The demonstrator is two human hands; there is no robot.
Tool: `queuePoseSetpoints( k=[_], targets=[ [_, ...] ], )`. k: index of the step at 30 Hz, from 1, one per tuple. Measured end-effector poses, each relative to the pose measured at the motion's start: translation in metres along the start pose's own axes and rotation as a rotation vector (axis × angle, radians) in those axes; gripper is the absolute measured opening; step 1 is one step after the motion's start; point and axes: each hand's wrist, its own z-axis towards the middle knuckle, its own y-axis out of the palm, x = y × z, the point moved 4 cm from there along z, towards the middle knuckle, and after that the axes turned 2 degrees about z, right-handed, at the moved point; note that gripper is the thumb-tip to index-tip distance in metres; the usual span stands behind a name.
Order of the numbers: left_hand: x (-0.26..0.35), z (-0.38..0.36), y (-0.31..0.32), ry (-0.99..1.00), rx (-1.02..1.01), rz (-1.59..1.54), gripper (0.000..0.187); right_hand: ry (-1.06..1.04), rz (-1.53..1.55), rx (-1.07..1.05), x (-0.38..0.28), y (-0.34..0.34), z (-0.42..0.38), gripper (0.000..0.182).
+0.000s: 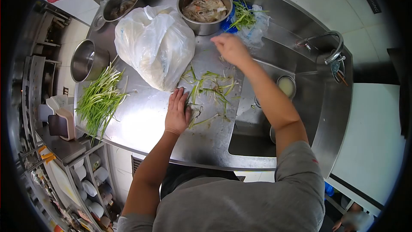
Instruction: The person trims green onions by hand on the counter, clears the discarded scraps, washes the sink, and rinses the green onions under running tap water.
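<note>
My left hand (177, 112) lies flat on the steel counter with its fingers stretched, beside loose green onion trimmings (210, 89). Its fingertips reach the lower edge of a bulging white plastic bag (153, 45), whose contents I cannot make out. Raised over the counter, my right hand (230, 48) has its fingers curled closed; whatever they hold, if anything, is hidden. Just beyond it stand a steel pot of shrimp (204, 8) and a clear plastic bag (256, 32) with green stalks (244, 16) beside it. At the left, a heap of green onions (101, 101) rests on the counter.
On the right is a sink (253, 139) with a faucet (337, 45) and a bowl of cloudy liquid (286, 87). Another steel pot (89, 60) and a smaller pan (122, 5) stand at the left. Shelves with dishes (90, 187) are below left.
</note>
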Motion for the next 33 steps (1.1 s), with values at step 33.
queuePoseSetpoints(
  k=[33],
  targets=[
    [-0.011, 0.044, 0.004, -0.338, 0.167, 0.073, 0.060, 0.345, -0.294, 0.376, 0.045, 0.044, -0.084, 0.059]
  ],
)
